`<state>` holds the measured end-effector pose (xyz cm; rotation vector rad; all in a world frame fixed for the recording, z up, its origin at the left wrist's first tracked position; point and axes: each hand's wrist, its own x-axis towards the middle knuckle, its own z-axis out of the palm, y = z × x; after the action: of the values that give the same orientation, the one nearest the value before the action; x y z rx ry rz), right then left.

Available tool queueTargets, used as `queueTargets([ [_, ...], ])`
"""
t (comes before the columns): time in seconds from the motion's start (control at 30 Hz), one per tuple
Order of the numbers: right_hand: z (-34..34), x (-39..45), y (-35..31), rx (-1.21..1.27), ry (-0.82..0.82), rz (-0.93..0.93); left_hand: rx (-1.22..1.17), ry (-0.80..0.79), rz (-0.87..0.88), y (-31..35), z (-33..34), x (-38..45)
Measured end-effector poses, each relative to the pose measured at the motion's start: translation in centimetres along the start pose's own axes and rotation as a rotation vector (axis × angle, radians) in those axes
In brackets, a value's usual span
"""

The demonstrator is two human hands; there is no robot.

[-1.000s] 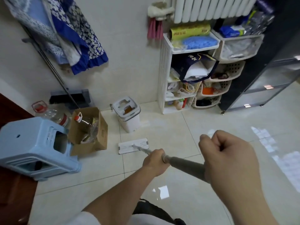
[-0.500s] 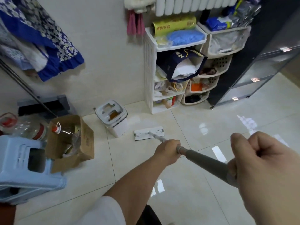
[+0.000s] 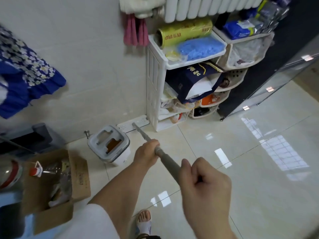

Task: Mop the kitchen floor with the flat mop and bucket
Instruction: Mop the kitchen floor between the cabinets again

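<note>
It was a home kitchen corner: a white shelf rack (image 3: 156,87) crammed with food wrap and bags stood under a radiator (image 3: 207,7), on glossy tiled floor (image 3: 241,152).

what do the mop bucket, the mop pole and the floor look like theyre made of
Mop bucket: apparently moulded plastic, white and matte, with rounded corners and a slotted lid.
Mop pole: grey and matte near the hands, thinner and shinier toward the mop head, so probably metal tube with a coated or plastic sleeve; I cannot be sure.
Floor: glazed cream tile, glossy, with grout lines and sharp window reflections.
</note>
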<state>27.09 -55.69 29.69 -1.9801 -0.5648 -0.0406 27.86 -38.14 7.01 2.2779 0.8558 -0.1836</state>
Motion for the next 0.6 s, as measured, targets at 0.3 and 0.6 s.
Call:
queueTargets([
  [0.3,-0.6,7.9,0.0,-0.059,0.036,0.049,-0.219,0.107,-0.054,3.7,0.5,5.3],
  [0.6,-9.4,2.5,1.8,-0.036,0.035,0.232,-0.257,0.041,-0.026,7.4,6.6,-2.3],
])
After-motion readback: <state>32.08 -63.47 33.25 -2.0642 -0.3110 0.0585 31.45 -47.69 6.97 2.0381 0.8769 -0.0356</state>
